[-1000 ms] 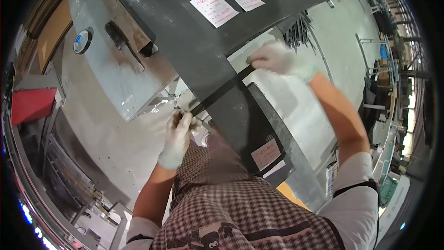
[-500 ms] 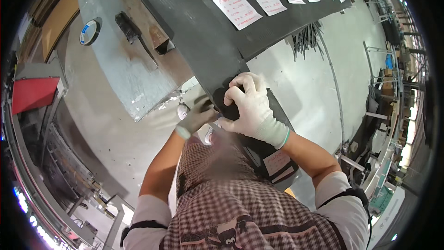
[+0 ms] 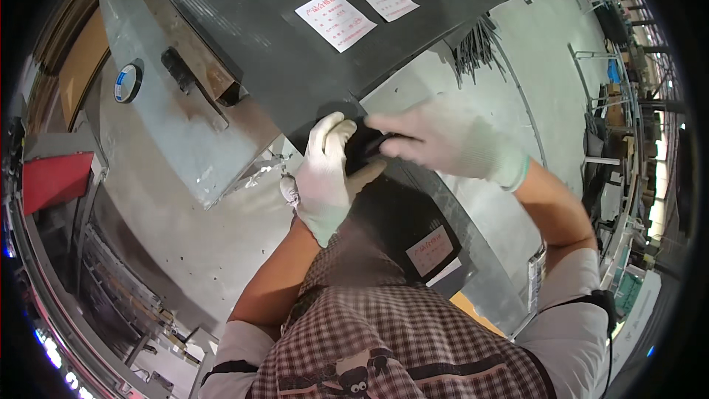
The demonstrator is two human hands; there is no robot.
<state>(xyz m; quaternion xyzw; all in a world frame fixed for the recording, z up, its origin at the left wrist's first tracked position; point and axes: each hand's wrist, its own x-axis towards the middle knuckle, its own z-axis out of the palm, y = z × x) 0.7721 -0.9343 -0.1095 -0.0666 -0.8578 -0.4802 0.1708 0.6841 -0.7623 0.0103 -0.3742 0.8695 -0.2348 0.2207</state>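
My left hand, in a white glove, is curled at the left side of a small black piece, thumb stretched out along its near side. From the right, my gloved right hand, smeared by motion, has thumb and forefinger closing on the same piece. What kind of part it is does not show; it is dark against the dark surface. Beneath and nearer my apron lies a black panel with a printed white label on it.
Beyond my hands a large black sheet carries a row of printed white labels. To the left, a grey metal table holds a roll of tape and a black brush. Thin black strips hang at the right.
My left hand has come up from below the edge to the black piece's left side. My right hand has moved off its top to the right. The view has shifted a little.
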